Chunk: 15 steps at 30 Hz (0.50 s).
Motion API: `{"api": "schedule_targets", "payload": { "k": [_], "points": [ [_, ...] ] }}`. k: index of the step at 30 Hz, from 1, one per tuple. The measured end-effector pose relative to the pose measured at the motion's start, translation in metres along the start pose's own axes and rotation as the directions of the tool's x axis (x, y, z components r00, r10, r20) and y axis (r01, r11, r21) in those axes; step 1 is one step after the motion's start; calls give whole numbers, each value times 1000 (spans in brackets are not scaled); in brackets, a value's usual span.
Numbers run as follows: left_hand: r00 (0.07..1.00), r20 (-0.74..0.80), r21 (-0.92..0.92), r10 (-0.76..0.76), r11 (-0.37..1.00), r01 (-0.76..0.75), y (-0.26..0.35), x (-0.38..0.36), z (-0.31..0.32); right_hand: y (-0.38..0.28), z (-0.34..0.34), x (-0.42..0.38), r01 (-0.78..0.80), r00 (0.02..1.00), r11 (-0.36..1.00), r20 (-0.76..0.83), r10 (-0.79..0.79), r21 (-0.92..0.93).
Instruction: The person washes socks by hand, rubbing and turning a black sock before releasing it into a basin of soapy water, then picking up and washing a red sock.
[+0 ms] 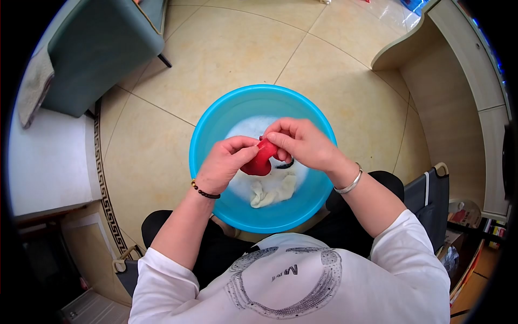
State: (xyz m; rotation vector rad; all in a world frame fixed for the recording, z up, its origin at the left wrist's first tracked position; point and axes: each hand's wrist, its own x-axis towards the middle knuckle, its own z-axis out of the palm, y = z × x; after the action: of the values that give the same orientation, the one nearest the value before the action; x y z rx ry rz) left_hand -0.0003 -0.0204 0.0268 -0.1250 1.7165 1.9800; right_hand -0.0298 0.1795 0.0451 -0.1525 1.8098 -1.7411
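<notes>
A red sock (261,159), bunched and glossy-looking, hangs over the middle of a blue basin (237,221). My left hand (227,161) pinches its left side between thumb and fingers. On its upper right part, my right hand (302,141) is closed too, with the fingertips drawn together. White suds cover the water beneath. A wet white cloth (274,193), shaped like a sock, lies in the suds below my hands. Part of a dark item (286,164) shows just under my right fingers; its kind is hidden.
Beige floor tiles (237,48) surround the basin, which stands between my knees. A grey-green chair (102,48) is at the upper left, above a white surface (51,167). Pale wooden furniture (448,75) rises on the right, near a shelf of assorted items (464,216).
</notes>
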Motion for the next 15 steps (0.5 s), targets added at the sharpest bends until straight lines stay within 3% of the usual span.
{"api": "schedule_targets", "payload": {
  "k": [5,7,12,14,15],
  "points": [
    [997,74,-17,-33,999,34,1,-1,-5,1,-9,1,3,999,999,-50,-2,35],
    [982,175,1,-68,998,69,0,-1,-7,5,-12,3,-9,998,998,-65,13,56],
    [985,144,66,-91,994,82,-4,-1,-10,12,-22,10,22,967,956,-247,54,293],
    [991,115,58,-67,996,61,-5,0,-11,13,-25,9,2,963,964,-261,70,265],
    [997,68,-156,-45,986,56,-5,0,-11,8,-24,7,-21,957,971,-275,89,239]
  ]
}}
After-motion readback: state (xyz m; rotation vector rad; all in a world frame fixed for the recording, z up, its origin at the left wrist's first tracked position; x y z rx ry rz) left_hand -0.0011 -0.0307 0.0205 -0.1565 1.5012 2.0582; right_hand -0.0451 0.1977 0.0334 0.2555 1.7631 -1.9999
